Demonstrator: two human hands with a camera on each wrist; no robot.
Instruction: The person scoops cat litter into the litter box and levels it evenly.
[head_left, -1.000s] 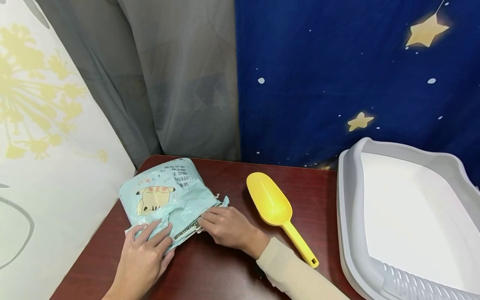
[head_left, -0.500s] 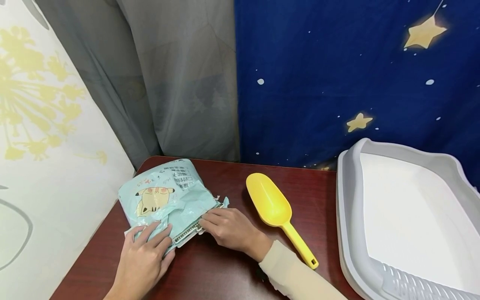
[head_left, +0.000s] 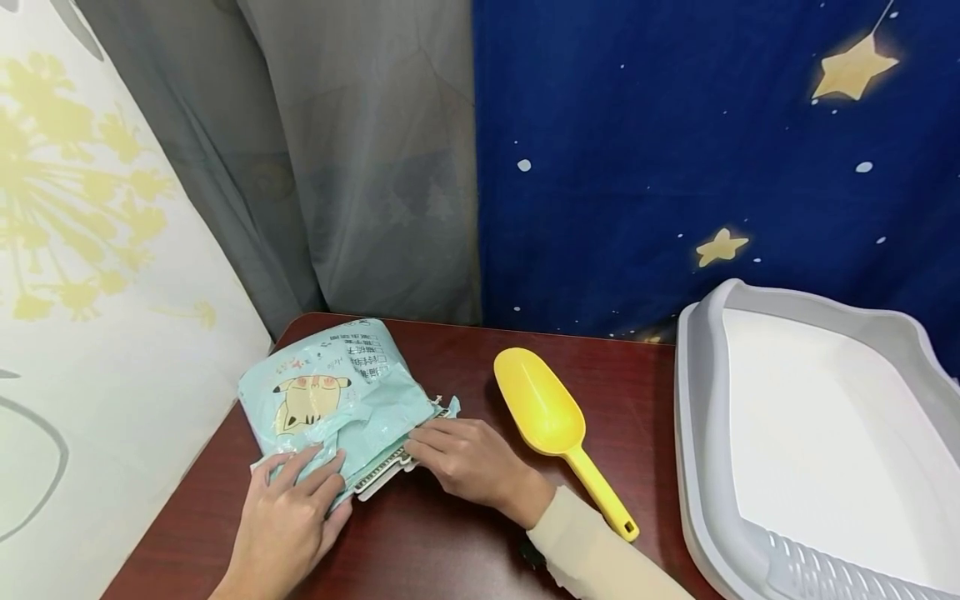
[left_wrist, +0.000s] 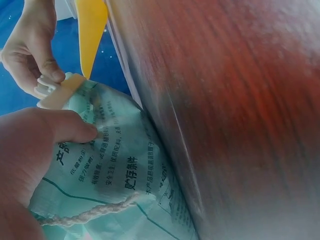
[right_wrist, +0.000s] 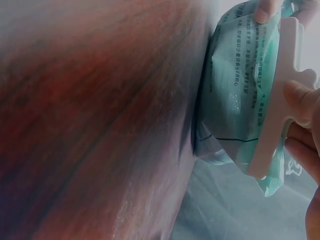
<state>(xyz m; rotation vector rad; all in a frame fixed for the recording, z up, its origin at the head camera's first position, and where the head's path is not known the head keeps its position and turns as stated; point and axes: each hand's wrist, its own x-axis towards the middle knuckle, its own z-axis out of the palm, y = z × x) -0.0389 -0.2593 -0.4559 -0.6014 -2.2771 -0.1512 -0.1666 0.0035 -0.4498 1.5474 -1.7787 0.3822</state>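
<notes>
A light-blue cat litter bag (head_left: 390, 417) lies on the table, its end facing me. My left hand (head_left: 292, 512) grips the bag's near left corner, fingers spread on top; its thumb (left_wrist: 75, 127) presses the printed side in the left wrist view. At the mouth, my right hand (head_left: 472, 462) pinches the tab of a long, flat, pale strip (right_wrist: 272, 125). From above, this strip shows a dark band with fine ticks and sticks out along the bag's edge. A twisted cord (left_wrist: 87, 215) hangs across the bag. The right fingertips are partly hidden behind the tab.
A yellow scoop (head_left: 543, 404) lies to the right of the right hand. Farther right stands a grey-rimmed white litter tray (head_left: 705, 442). The dark red table (head_left: 420, 550) meets a white wall (head_left: 172, 367) at left, with grey and blue curtains behind.
My right hand has shifted slightly right and toward me. The pale strip has come along, showing more of its white edge beyond the bag. The left hand has stayed put.
</notes>
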